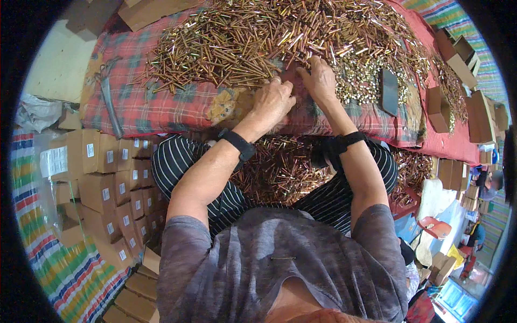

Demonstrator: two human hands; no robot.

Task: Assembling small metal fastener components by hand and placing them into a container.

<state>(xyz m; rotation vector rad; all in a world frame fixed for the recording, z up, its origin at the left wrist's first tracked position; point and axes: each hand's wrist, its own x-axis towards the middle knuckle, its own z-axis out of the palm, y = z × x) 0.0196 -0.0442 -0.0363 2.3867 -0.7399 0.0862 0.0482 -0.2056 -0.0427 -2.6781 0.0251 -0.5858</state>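
Note:
A large heap of thin, brass-coloured metal rods (215, 51) covers the far part of the plaid cloth (177, 110). My right hand (321, 81) reaches the near edge of the heap, its thumb apart from the fingers; no held thing shows. Beside it, nearer to me, my left hand (274, 99) is closed with the fingers curled in, and what they hold, if anything, is hidden. Small shiny metal pieces (358, 83) lie to the right of my right hand. A dark phone (389, 92) rests at their right side.
More rods (280, 169) lie below, between my knees. A grey metal bar-like tool (109, 102) is at the cloth's left. Labelled cardboard boxes (99, 188) are stacked at left. Open cartons (439, 109) stand at right. Farther right, a person (487, 185) is partly visible.

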